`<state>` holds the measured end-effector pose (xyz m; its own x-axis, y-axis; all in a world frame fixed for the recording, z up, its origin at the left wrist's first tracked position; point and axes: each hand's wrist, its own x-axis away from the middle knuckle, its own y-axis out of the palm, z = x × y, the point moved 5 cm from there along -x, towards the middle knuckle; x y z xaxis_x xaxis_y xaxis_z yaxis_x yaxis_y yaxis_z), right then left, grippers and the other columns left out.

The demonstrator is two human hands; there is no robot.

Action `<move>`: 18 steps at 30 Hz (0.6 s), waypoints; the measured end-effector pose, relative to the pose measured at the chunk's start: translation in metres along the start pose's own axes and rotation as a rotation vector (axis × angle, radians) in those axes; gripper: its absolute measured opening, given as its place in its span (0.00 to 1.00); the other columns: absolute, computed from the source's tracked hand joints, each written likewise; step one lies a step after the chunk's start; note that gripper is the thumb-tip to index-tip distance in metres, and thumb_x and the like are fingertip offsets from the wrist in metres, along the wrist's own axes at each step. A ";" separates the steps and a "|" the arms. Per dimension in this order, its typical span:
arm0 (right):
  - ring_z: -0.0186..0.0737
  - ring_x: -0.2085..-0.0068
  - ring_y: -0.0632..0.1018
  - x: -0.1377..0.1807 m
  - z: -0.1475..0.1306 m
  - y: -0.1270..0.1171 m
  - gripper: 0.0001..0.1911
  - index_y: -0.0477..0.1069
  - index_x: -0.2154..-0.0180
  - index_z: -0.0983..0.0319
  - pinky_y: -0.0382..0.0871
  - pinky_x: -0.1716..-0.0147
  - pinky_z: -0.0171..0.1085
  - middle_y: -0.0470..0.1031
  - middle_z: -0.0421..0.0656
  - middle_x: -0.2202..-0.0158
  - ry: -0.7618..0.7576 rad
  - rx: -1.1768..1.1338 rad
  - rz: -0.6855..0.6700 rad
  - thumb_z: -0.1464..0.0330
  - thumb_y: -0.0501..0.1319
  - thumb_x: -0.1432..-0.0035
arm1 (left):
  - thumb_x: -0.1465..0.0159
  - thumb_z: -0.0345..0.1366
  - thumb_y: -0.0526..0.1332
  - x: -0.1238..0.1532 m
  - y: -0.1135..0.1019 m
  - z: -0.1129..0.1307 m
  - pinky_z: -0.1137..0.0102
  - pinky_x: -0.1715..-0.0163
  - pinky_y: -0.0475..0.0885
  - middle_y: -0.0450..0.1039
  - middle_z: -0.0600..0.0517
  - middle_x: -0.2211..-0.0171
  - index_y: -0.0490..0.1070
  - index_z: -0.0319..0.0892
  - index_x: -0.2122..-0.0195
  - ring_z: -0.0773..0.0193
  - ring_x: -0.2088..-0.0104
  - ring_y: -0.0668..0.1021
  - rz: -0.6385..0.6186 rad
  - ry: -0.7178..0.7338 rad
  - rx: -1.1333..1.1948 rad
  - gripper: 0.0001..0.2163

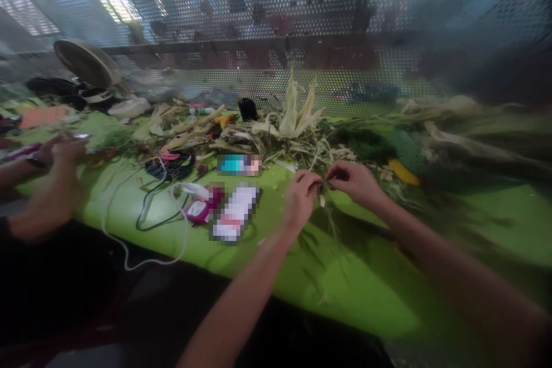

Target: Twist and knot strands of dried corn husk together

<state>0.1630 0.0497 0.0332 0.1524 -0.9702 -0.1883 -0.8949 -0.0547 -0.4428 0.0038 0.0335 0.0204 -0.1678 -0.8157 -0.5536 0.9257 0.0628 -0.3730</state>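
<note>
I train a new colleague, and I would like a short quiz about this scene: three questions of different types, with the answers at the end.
1. True or false: the person's left hand is nearer to the magenta box than the right hand is.

2. Multiple choice: what is at the fingertips of the person's two hands?
A) A white cable
B) Thin plant strands
C) A pair of scissors

3. Fill in the missing word: the tabletop under the person's hands is ____ in colour.

Key: 1. True. 2. B. 3. green.
</note>
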 end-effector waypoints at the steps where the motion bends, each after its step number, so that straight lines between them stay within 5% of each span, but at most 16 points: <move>1: 0.36 0.71 0.73 0.000 -0.001 -0.001 0.05 0.74 0.70 0.62 0.67 0.70 0.35 0.75 0.40 0.73 -0.005 0.004 0.018 0.70 0.63 0.54 | 0.39 0.24 0.57 0.000 0.000 0.000 0.68 0.59 0.68 0.72 0.49 0.64 0.74 0.43 0.66 0.63 0.61 0.74 -0.002 -0.006 0.000 0.09; 7: 0.36 0.71 0.75 0.000 0.001 0.003 0.10 0.70 0.70 0.61 0.72 0.70 0.36 0.74 0.38 0.73 0.126 -0.311 -0.029 0.66 0.67 0.57 | 0.39 0.24 0.56 0.000 -0.001 0.001 0.68 0.60 0.69 0.72 0.49 0.63 0.74 0.43 0.66 0.63 0.62 0.74 0.009 -0.029 -0.001 0.09; 13: 0.35 0.73 0.74 -0.002 0.000 0.004 0.10 0.77 0.69 0.62 0.70 0.71 0.36 0.77 0.40 0.74 0.089 -0.113 -0.127 0.62 0.67 0.53 | 0.39 0.24 0.58 0.000 -0.001 -0.005 0.69 0.60 0.69 0.72 0.49 0.63 0.75 0.44 0.65 0.64 0.62 0.74 0.023 -0.054 0.016 0.09; 18: 0.35 0.75 0.72 -0.005 0.008 -0.001 0.10 0.74 0.71 0.61 0.66 0.73 0.35 0.74 0.39 0.76 0.044 0.008 -0.076 0.61 0.65 0.49 | 0.40 0.25 0.59 0.000 -0.003 -0.009 0.69 0.60 0.69 0.74 0.50 0.65 0.74 0.43 0.67 0.65 0.63 0.75 0.038 -0.132 0.101 0.07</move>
<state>0.1662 0.0564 0.0279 0.2009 -0.9728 -0.1156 -0.8779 -0.1264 -0.4618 -0.0016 0.0383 0.0145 -0.0920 -0.8829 -0.4605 0.9610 0.0424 -0.2733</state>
